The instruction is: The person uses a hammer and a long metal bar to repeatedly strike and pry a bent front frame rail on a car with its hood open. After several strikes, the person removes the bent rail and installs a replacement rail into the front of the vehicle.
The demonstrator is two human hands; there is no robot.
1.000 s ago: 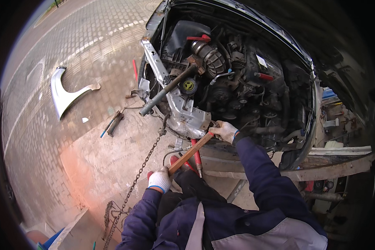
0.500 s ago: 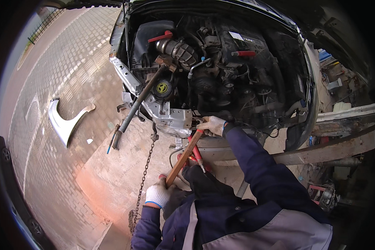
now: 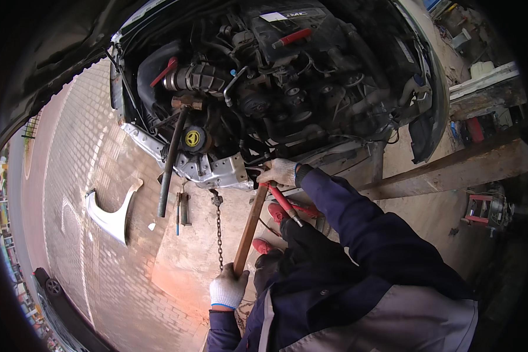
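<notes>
The car (image 3: 270, 88) stands with its engine uncovered, perhaps for easier reach. The hammer (image 3: 173, 155) rests across its front corner, probably to stay near. The wooden bar (image 3: 250, 232) slants just before the car: the left hand (image 3: 229, 287) grasps its lower end, maybe to steady it; the right hand (image 3: 280, 172) bends at its upper end, how firmly I cannot tell. I count one car, one hammer, one wooden bar, two gloved hands.

A silver fender (image 3: 114, 225) lies on brick paving (image 3: 108, 276).
</notes>
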